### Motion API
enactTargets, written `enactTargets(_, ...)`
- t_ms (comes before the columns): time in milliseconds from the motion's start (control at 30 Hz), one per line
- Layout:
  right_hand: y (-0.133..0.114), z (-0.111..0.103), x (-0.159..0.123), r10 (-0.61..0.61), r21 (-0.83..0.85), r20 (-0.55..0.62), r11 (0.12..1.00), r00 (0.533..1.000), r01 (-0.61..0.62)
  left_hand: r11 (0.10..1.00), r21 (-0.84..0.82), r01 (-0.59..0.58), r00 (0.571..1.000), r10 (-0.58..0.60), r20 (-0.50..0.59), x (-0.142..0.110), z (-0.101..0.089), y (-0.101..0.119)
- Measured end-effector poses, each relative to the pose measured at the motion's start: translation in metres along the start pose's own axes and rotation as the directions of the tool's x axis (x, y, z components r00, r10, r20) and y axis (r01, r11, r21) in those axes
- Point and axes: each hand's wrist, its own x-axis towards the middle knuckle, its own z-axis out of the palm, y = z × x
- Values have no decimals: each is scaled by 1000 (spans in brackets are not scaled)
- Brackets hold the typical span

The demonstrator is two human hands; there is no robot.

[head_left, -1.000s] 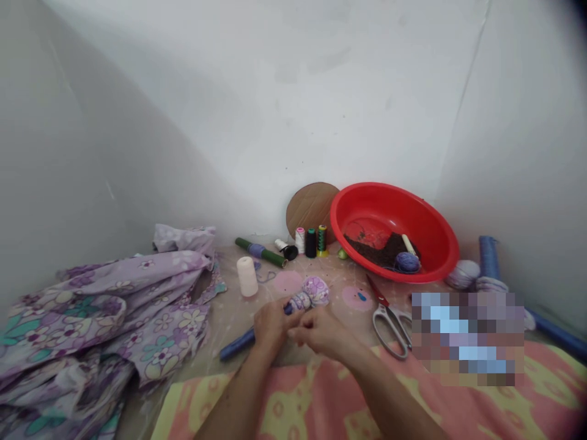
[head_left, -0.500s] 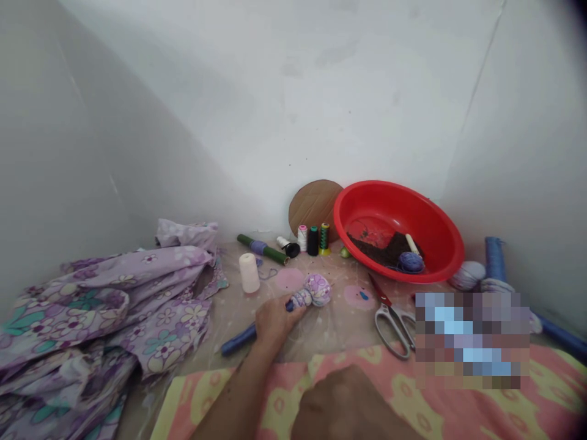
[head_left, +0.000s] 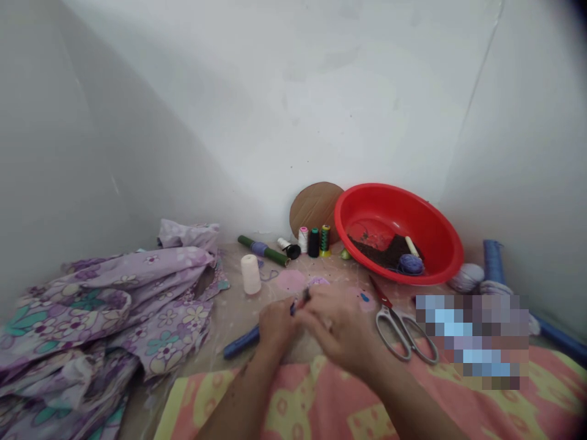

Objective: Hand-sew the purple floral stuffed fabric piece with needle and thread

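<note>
My left hand (head_left: 276, 327) is closed around a blue-wrapped stick (head_left: 241, 342), whose lower end sticks out to the left. At its far end is a ball covered in floral cloth (head_left: 320, 280), now mostly hidden behind my other hand. My right hand (head_left: 332, 321) is over the cloth-covered end, close against my left fingers. Its fingers are curled and blurred by motion; what they pinch does not show clearly. Scissors (head_left: 401, 336) with grey handles and a dark red blade lie to the right of my right hand.
Floral cloth (head_left: 169, 324) is heaped at left. A white spool (head_left: 251, 275), a green tube (head_left: 275, 256) and several thread spools (head_left: 313, 243) stand or lie behind. A red basin (head_left: 447, 244) holds a purple yarn ball (head_left: 411, 264). Patterned cloth (head_left: 321, 403) covers the front.
My right hand has moved up and forward from the front cloth to the cloth-covered end of the stick, now hiding most of it. My left hand keeps its grip in nearly the same place.
</note>
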Motion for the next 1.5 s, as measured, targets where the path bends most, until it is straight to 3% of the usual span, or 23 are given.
enactTargets(67,26,11,15,101,-115,-53,988,993,-107,996,55,-67,996,70,-53,0,2,1)
enactTargets(200,60,43,29,159,-306,60,943,985,-133,990,94,-101,991,109,-82,2,8,0)
enactTargets(433,60,68,34,161,-486,131,871,978,-78,989,114,-91,993,98,-59,4,11,-1)
enactTargets(633,60,74,38,79,-499,188,866,979,26,986,111,-124,991,129,-35,4,12,-1)
enactTargets(733,61,80,40,85,-444,119,896,989,-23,978,153,-141,989,146,-23,3,14,0)
enactTargets(833,66,85,44,197,-252,-109,943,974,-219,969,188,-162,985,169,-21,1,15,2)
enactTargets(900,70,85,45,332,58,-223,943,916,-328,966,197,-169,984,178,-25,-1,15,4)
enactTargets(933,72,84,45,404,264,-233,902,884,-343,966,199,-167,984,175,-27,-1,14,5)
enactTargets(967,75,82,44,468,474,-208,816,859,-330,967,199,-162,985,171,-29,-2,14,6)
enactTargets(1033,79,74,42,545,794,-109,551,832,-257,969,197,-146,987,155,-32,-2,12,6)
enactTargets(1100,83,63,40,587,928,-75,336,806,-159,972,193,-134,989,144,-37,-1,12,5)
enactTargets(1133,85,56,39,611,950,-108,296,784,-100,972,192,-135,989,145,-40,0,12,5)
enactTargets(1200,91,41,37,663,936,-277,351,695,39,971,188,-145,987,155,-41,2,14,3)
enactTargets(1267,99,27,33,666,838,-502,533,551,118,970,185,-155,985,165,-41,3,15,2)
enactTargets(1300,103,20,30,636,761,-600,641,485,101,970,184,-156,986,165,-37,3,15,1)
enactTargets(1367,111,9,23,530,571,-746,821,403,-23,971,184,-152,987,160,-28,4,14,1)
enactTargets(1400,114,6,20,450,448,-801,888,394,-103,971,185,-152,987,159,-25,4,14,1)
enactTargets(1433,116,3,16,369,322,-829,929,419,-182,970,186,-154,987,161,-25,4,13,1)
enactTargets(1500,117,3,12,233,93,-797,959,556,-269,970,193,-150,987,158,-32,3,12,2)
